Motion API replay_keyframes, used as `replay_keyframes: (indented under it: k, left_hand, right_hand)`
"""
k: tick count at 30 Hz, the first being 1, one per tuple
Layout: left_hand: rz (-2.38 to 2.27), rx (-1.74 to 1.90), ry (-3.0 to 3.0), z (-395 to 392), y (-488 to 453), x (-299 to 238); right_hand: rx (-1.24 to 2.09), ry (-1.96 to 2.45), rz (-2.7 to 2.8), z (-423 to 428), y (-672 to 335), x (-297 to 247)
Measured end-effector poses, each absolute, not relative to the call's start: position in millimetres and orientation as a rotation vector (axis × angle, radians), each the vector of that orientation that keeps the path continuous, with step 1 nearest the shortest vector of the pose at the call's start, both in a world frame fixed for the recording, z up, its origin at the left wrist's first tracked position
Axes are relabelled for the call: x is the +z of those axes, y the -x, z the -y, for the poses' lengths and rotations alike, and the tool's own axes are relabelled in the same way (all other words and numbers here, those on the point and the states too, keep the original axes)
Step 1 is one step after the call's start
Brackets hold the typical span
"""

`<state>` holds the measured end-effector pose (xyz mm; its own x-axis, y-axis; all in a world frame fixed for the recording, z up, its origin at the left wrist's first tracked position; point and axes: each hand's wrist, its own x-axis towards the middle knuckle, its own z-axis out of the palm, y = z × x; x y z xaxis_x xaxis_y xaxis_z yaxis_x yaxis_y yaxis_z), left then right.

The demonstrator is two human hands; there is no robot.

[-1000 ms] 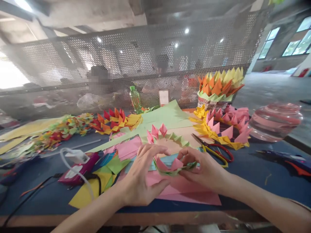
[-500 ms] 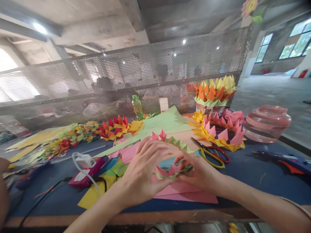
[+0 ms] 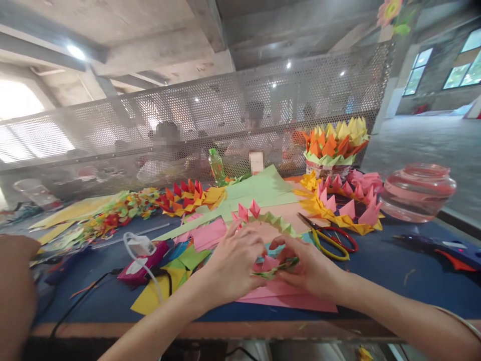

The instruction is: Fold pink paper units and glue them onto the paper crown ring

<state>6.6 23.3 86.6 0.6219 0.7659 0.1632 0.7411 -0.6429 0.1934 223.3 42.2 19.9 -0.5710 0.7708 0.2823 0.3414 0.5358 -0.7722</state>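
Between my hands is a folded-paper ring (image 3: 278, 219) of pale green points, with pink points at its far left and near side. My left hand (image 3: 231, 263) curls over the ring's left side, fingers bent and thumb toward the near edge. Closed on the near right part of the ring is my right hand (image 3: 310, 265), thumb below and fingers above. Parts of the ring are hidden behind my fingers. Under it lie pink paper sheets (image 3: 289, 298). Right of my right hand are scissors (image 3: 330, 241) with yellow and red handles.
Behind the scissors sits a yellow-and-pink paper ring (image 3: 341, 223), near a pink-tinted jar (image 3: 419, 193). A blue glue gun (image 3: 443, 250) lies far right. Left are a magenta power strip (image 3: 145, 265), paper scraps (image 3: 108, 215) and another person's arm (image 3: 17, 286). A perforated screen (image 3: 210, 110) stands behind.
My left hand has lowered and moved right, its fingers curling down onto the paper ring. My right hand stays on the ring. At the left, the other person's arm shows more.
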Motion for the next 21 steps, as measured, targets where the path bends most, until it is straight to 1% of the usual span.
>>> replay_keyframes:
  k: [12,16,21]
  left_hand:
    - [-1.295,0.265,-2.811,-30.0,-18.9,70.8]
    - [-1.311,0.3,-2.802,-29.1,-19.9,68.1]
    - [-1.321,0.368,-2.799,-30.1,-18.4,67.0]
  right_hand:
    - [0.742,0.852,2.229,-42.7,-222.0,15.8]
    - [0.589,0.826,2.245,-43.0,-224.4,19.7]
    - [0.299,0.82,2.217,-31.3,-237.5,20.4]
